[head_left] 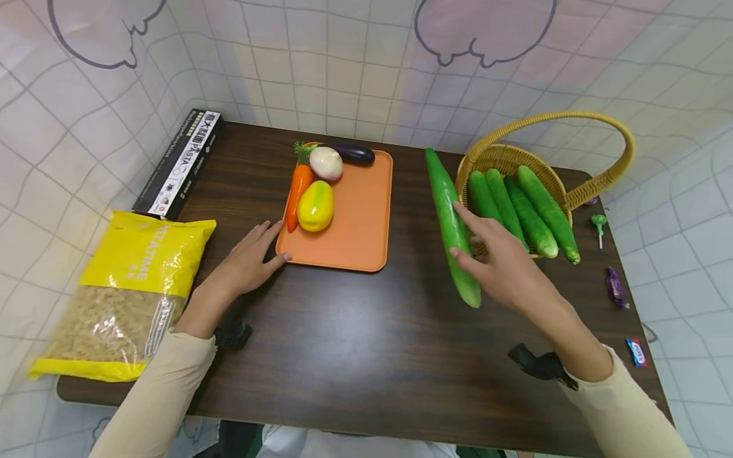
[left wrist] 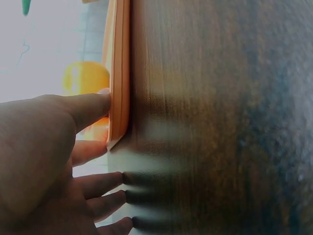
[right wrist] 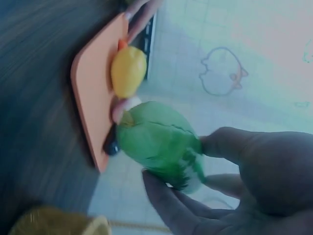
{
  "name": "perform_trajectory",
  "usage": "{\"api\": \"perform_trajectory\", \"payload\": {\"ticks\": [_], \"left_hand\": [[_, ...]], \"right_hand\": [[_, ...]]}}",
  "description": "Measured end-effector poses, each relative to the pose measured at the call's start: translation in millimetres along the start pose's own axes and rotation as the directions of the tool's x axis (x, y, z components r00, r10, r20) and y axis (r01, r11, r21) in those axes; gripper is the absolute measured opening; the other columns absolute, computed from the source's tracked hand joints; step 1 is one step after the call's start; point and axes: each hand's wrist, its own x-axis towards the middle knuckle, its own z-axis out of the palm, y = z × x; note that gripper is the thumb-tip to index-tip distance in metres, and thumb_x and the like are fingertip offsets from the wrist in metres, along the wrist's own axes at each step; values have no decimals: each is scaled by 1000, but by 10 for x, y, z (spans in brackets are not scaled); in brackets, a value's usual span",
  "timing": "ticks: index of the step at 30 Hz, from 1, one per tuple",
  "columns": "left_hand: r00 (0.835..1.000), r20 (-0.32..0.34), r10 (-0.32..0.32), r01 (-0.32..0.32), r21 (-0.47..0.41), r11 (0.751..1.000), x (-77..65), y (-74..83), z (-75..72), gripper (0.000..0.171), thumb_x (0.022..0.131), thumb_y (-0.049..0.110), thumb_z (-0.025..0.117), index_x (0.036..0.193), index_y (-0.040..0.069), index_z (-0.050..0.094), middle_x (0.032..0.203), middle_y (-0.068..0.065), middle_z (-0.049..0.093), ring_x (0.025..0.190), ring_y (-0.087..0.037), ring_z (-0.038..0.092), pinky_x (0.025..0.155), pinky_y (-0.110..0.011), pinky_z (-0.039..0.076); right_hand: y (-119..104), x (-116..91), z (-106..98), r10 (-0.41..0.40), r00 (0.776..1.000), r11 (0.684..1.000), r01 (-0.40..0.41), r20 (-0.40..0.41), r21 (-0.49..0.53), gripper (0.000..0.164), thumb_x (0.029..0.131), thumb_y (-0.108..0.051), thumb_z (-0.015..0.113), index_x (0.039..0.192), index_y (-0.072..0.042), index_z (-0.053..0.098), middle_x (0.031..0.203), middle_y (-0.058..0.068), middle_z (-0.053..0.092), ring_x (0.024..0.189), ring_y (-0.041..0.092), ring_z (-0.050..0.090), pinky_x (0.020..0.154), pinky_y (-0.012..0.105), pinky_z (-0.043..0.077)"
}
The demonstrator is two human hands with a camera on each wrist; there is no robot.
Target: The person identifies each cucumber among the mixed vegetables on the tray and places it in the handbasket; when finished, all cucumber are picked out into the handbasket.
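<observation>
My right hand [head_left: 506, 264] grips a long green cucumber [head_left: 445, 202] between thumb and fingers, just left of the wicker basket [head_left: 595, 187]. In the right wrist view the near end of the cucumber [right wrist: 159, 132] faces the camera. Several more cucumbers [head_left: 535, 219] lie in the basket. My left hand [head_left: 243, 264] touches the near left corner of an orange tray [head_left: 361, 235], its thumb at the rim and fingers extended. On the tray's left and far parts lie a carrot [head_left: 300, 191], a yellow carambola-like fruit [head_left: 315, 207], a whitish round vegetable [head_left: 326, 163] and an eggplant [head_left: 354, 153].
At the left lie a yellow bag of pasta [head_left: 126, 299] and a black pasta box [head_left: 180, 162]. A green lollipop [head_left: 598, 221], a purple-wrapped candy [head_left: 615, 287] and a small blue-red packet [head_left: 637, 352] lie along the right edge of the dark wooden table [head_left: 355, 356].
</observation>
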Motion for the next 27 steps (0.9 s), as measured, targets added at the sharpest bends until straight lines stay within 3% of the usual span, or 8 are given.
{"api": "perform_trajectory", "payload": {"ticks": [7,12,18,27], "left_hand": [[1000,0,-14,14,-2,1000,-16,1,0,82,100,53,53,163,20,12,164,-20,9,150,-40,6,114,-66,14],[1000,8,-8,8,0,1000,-23,11,-13,81,101,52,52,163,20,11,165,-20,8,150,-40,5,114,-66,12],[1000,12,-8,8,0,1000,-27,14,-26,81,101,51,52,163,18,11,164,-21,8,150,-41,5,113,-66,13],[1000,13,0,0,-4,1000,-20,16,-21,81,101,53,51,163,19,11,165,-21,8,149,-41,6,113,-66,13]], "right_hand": [[88,-424,-313,61,997,989,-55,39,-139,72,101,-32,61,161,-24,22,140,25,45,114,39,58,85,59,49],[209,-513,-477,102,994,981,-92,51,-168,74,101,-33,61,162,-22,20,142,27,44,114,43,57,83,61,48],[406,-287,-661,159,975,975,-131,155,-177,74,102,-39,57,162,-18,19,147,28,43,116,43,59,84,59,50],[612,353,-782,175,939,957,-92,295,-275,74,103,-36,57,159,-3,20,134,35,52,108,43,60,81,55,50]]}}
